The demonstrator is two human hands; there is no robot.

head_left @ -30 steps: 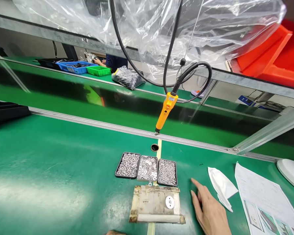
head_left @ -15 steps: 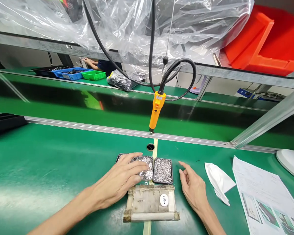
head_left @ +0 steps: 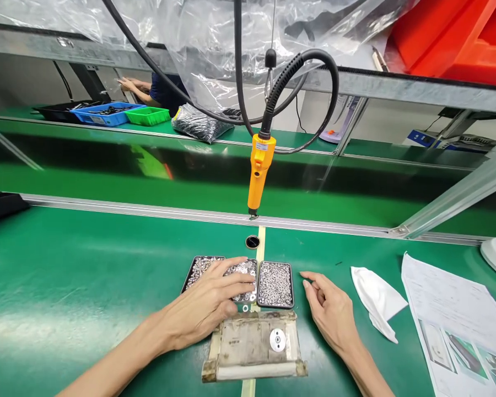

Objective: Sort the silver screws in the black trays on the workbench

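My left hand (head_left: 215, 298) reaches over the middle tray of washers (head_left: 248, 271), its fingers stretched out and apart, the fingertips above or on the washers. Partly behind it is a left tray of small metal parts (head_left: 200, 266). To the right sits a black tray of small nuts or rings (head_left: 275, 284). My right hand (head_left: 328, 309) rests on the green bench beside that tray, index finger extended and the others loosely curled, with nothing seen in it. Between the hands lies a taped, worn flat block (head_left: 248, 347) bearing a round silver disc (head_left: 278, 340). One loose washer (head_left: 245, 308) lies at the tray's front.
A yellow electric screwdriver (head_left: 260, 171) hangs on a cable above the bench. A white cloth (head_left: 374, 298) and a printed sheet (head_left: 458, 314) lie at the right. Behind the barrier are blue (head_left: 107, 117) and green bins (head_left: 147, 116) and another person's hands (head_left: 134, 87).
The view has shifted slightly, showing more of the left tray. My left hand stays over the washers with small finger movement; my right hand has hardly moved.
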